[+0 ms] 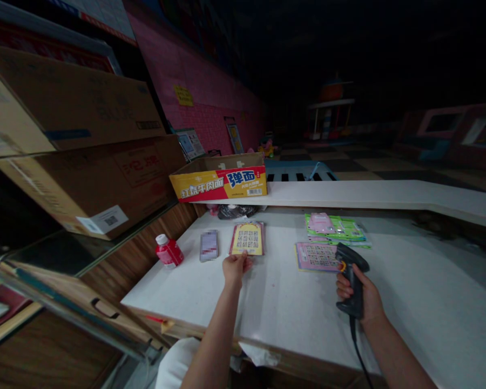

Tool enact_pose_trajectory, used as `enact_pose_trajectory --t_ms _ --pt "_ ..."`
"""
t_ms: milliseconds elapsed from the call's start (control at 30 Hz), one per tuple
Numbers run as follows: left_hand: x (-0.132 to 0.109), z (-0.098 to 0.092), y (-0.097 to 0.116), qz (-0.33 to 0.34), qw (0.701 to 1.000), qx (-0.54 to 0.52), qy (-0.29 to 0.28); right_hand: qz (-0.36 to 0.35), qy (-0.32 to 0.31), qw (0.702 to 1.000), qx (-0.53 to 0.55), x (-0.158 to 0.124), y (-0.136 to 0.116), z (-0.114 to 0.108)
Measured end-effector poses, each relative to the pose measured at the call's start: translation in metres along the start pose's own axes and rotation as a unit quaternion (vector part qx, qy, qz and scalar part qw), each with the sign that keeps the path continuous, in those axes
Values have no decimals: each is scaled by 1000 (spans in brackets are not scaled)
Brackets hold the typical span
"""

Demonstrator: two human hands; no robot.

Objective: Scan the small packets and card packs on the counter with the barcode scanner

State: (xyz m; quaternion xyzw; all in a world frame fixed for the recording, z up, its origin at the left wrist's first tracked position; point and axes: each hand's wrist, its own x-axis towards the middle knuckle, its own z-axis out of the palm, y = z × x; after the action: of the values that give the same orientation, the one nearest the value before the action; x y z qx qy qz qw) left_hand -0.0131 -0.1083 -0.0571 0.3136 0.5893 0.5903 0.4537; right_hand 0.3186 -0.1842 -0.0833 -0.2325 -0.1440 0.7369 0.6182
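Observation:
My left hand (pixel 235 266) pinches the near edge of a flat yellow-and-red packet (pixel 248 237), printed with a grid of square codes, lying on the white desk. In my right hand (pixel 366 297) is a black barcode scanner (pixel 354 281), gripped by its handle, with its cable hanging down over the desk's near edge. The scanner's head is above the right end of a pink-and-purple sheet (pixel 314 256) covered in small pictures. Behind that sheet lies a pile of green packets (pixel 348 229) with a pink packet (pixel 322 222) on top.
A phone (pixel 209 246) and a red bottle with a white cap (pixel 169 252) stand left of the packet. An open yellow-and-red carton (pixel 222 183) sits on the raised white ledge (pixel 348 194). Stacked cardboard boxes (pixel 93 178) fill the left side.

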Motion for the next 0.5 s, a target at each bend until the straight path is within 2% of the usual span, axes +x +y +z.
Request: enact_pose_trajectory --t_ms 67,100,200,300,400,500 --pt "-5 -7 -5 49 989 139 22 -2 1 1000 5 0 0 -1" --pt "-8 -9 -6 93 972 212 36 -3 2 1000 6 0 0 -1" --pt "-14 -12 -2 260 882 388 64 -1 3 1000 4 1 1 -1" --pt "-12 -8 6 384 794 470 32 -4 5 1000 0 0 1 0" --pt "-1 -3 9 405 754 515 -54 -4 6 1000 -4 0 0 0" --pt "10 0 7 380 749 536 -87 2 3 1000 -12 0 0 -1"
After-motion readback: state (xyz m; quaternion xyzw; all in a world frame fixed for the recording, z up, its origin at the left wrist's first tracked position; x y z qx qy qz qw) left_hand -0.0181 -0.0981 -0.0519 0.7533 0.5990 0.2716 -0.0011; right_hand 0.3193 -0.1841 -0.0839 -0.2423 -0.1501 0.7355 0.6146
